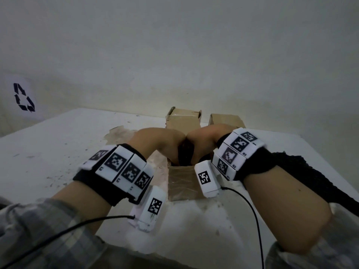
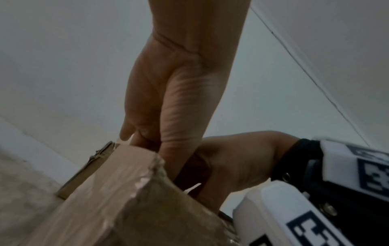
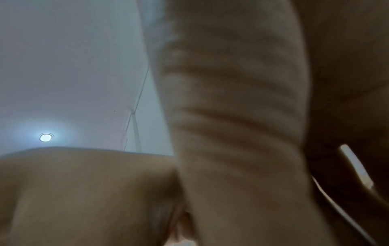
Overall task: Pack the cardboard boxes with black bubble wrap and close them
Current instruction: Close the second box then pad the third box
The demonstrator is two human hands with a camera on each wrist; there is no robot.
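The white table (image 1: 58, 152) is carrying the whole job; its top is chalky, scuffed and speckled with dark flecks, with a worn brown patch near the middle. It is standing against a plain pale wall, which is bearing a printed recycling sign (image 1: 24, 98) at the far left.

Three cardboard boxes are sitting on the table. Two rear boxes (image 1: 183, 121) are standing side by side near the wall, out of the way of the work. The open box (image 1: 181, 183) is sitting just in front of the person, so both arms are reaching it from above. Its wall is brown corrugated board, striped with glossy tape, and its top edge is torn and ragged in the left wrist view.

The black bubble wrap (image 1: 186, 152) is sitting inside the open box, showing as a dark mass between the two hands. Its bubbled texture is too dim to confirm.

The left hand (image 1: 165, 144) and the right hand (image 1: 202, 140) are plunging down into the box mouth, backs nearly touching, apparently to press the wrap below the rim so that the flaps can fold over. The fingers are hidden inside the box, so whether they are spread or clamped on the wrap cannot be told.

Each wrist is wearing a black strap with white marker blocks (image 1: 124, 167) and a thin black cable (image 1: 250, 210).
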